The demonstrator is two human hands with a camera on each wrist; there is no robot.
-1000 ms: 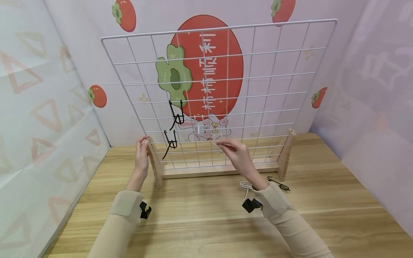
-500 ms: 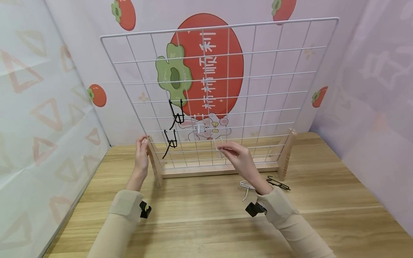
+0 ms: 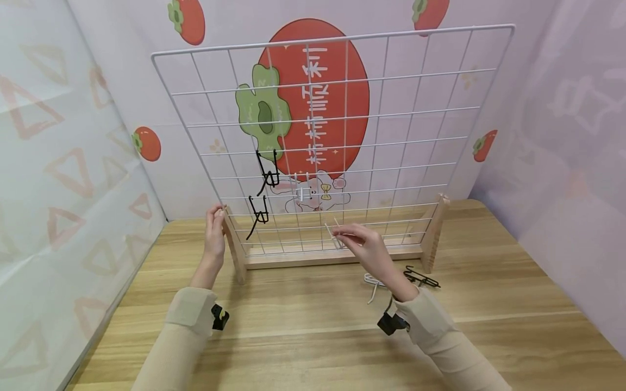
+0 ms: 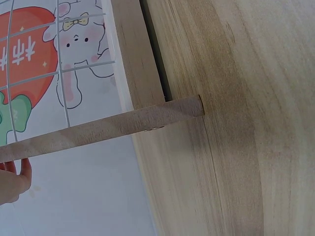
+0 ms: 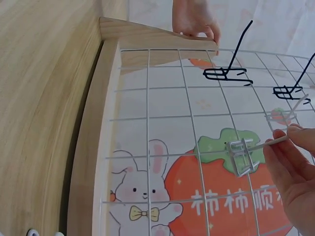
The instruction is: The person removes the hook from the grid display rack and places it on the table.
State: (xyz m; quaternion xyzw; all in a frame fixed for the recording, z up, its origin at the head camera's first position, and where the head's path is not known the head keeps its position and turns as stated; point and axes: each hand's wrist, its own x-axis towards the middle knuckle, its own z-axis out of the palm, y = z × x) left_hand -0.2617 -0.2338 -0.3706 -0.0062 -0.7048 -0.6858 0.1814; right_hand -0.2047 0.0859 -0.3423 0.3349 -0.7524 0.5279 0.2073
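A white wire grid (image 3: pixel 391 98) stands in a wooden stand (image 3: pixel 332 257). My left hand (image 3: pixel 214 228) grips the top of the stand's left post (image 3: pixel 233 244), also seen in the left wrist view (image 4: pixel 98 129) with my fingertips (image 4: pixel 12 183) at its end. My right hand (image 3: pixel 365 245) pinches a white wire hook (image 3: pixel 332 230) by its stem, close in front of the grid's lower rows. In the right wrist view the hook (image 5: pixel 241 156) sits just before the wires. Two black hooks (image 3: pixel 268 169) (image 3: pixel 257 215) and a white hook (image 3: pixel 303 194) hang on the grid.
On the wooden table (image 3: pixel 313 336), behind my right wrist, lie a loose white hook (image 3: pixel 373 283) and a black hook (image 3: pixel 423 278). Patterned walls close in on the left, the back and the right.
My right hand has moved down and slightly right with the white hook, from about the third wire up to the lowest rows. The left hand has stayed on the post.
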